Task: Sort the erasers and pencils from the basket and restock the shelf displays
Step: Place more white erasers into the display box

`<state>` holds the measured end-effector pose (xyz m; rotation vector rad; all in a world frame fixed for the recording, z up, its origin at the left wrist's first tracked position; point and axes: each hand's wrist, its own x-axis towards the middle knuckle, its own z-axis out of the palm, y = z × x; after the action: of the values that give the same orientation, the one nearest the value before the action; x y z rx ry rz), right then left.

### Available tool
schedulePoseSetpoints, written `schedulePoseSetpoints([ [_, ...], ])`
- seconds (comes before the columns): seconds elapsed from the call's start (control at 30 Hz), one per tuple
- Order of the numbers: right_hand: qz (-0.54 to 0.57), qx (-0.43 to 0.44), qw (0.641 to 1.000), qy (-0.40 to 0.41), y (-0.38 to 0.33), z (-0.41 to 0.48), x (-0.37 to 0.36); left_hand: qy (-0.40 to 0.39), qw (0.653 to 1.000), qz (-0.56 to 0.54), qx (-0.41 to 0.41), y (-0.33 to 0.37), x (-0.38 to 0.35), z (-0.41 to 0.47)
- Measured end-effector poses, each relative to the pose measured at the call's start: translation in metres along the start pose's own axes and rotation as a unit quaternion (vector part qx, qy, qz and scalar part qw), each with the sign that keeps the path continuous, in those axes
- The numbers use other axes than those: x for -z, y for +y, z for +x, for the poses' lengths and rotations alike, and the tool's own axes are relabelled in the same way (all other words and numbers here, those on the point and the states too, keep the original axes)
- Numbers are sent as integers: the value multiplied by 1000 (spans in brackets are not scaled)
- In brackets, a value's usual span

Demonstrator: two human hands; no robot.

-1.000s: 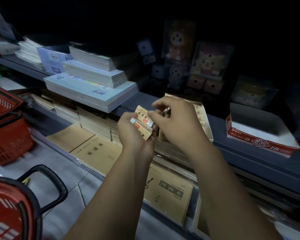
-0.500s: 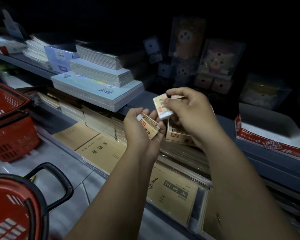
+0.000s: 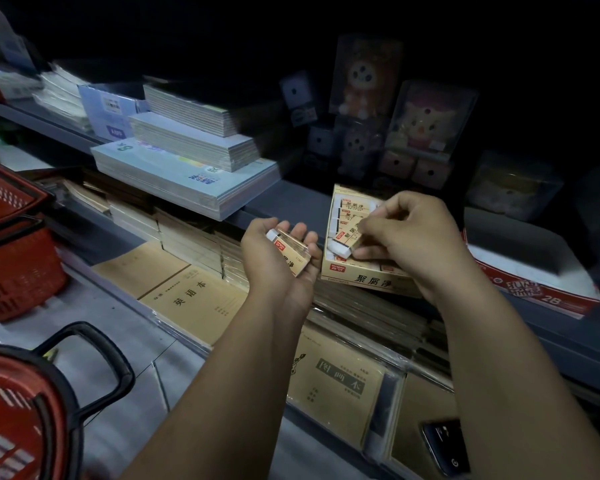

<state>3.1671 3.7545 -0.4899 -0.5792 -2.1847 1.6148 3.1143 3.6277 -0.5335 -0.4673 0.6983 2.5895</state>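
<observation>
Grey shelf [image 3: 284, 199] carrying tan eraser box [image 3: 371, 280] at front edge, sleeved erasers in rows inside. Red basket [image 3: 18, 410] low left. Right hand [image 3: 409, 233] pinching white eraser [image 3: 347, 239] in tan sleeve, over box. Left hand [image 3: 274, 261] cupped palm-up beside box, holding spare erasers [image 3: 291, 251].

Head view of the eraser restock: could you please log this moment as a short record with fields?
left hand: palm up, fingers curled round the spare erasers; count unclear
right hand: pinches one eraser, tilted with its white end low, over the display box
display box: on the shelf edge, rows of sleeved erasers inside
2B box: red, right of the display box
red basket: far left, contents not visible
</observation>
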Motion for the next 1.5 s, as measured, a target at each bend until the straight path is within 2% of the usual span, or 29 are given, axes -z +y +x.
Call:
schedulePoseSetpoints([
  [0.17,-122,22,992,-4,1,-1,8,7,1000,2,-5,-1,0,0],
  [0.37,-204,52,970,-117,-6,-5,16,10,1000,7,-11,-2,1,2],
  [0.53,-252,54,962,-84,-4,-2,18,11,1000,11,-17,-3,0,3],
  [0.97,-295,78,950,-61,0,-3,18,19,1000,-15,-20,-3,0,2],
  [1.07,-296,141,944,-42,1,-3,14,16,999,-27,-24,-2,0,1],
  [1.17,-226,230,947,-14,1,-6,1,2,999,-35,-26,-1,-1,0],
  [1.23,-189,261,946,-41,-2,-11,-12,-5,999,-36,-32,-1,-3,1],
  [1.37,-189,273,937,-108,-4,-20,-34,-31,998,-49,-26,1,-2,4],
  [1.5,-225,271,930,-101,1,-20,-45,-32,996,-83,-27,3,-2,6],
])
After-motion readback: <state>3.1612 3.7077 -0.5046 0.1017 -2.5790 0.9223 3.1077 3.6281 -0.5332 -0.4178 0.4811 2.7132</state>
